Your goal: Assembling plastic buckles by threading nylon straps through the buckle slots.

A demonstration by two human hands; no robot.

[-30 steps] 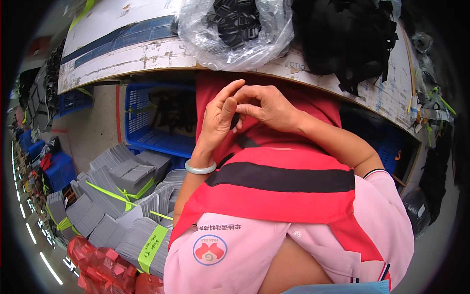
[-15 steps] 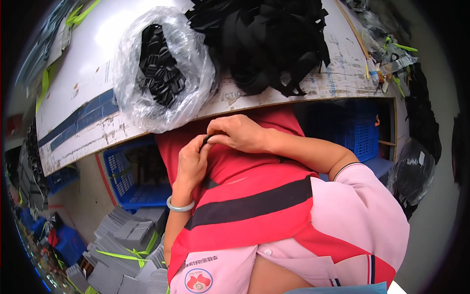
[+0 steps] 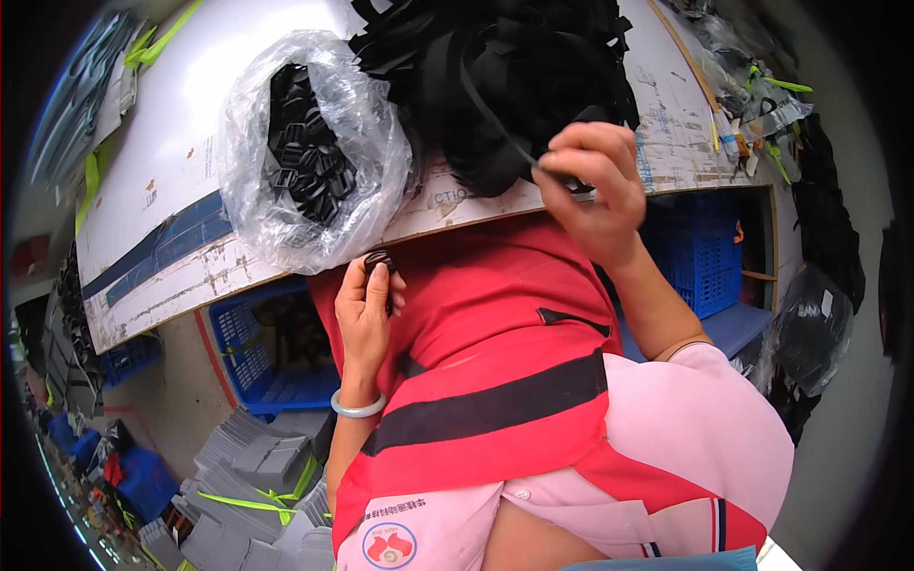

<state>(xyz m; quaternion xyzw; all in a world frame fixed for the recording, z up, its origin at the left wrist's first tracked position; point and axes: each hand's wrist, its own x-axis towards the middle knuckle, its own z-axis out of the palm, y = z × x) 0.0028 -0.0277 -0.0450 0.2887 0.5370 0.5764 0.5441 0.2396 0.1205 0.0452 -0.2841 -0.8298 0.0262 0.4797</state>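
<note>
Left hand: held below the table edge, over the red apron; fingers closed in a pinch on a small black plastic buckle, which is gripped between thumb and fingertips at the top of the hand.
Right hand: raised at the table edge; fingertips pressed together on a narrow black strap.
Strap position: one end is nipped at the fingertips, and the rest runs up and to the left into the pile of black webbing lying on the white table.
Strap handling: judged light, limp and flat; likely to twist or snag in the pile, so it is best taken close to its free end.
Buckle handling: judged light, rigid and smooth, hence somewhat slippery; best held by its side bars, with the slot left free.
Spacing: buckle and strap end are well apart, one in each hand.
Clear plastic bag: lies open on the table just above the left hand, filled with more black buckles.
Surroundings: blue crates under the table; grey bundles tied with green bands at lower left.
</note>
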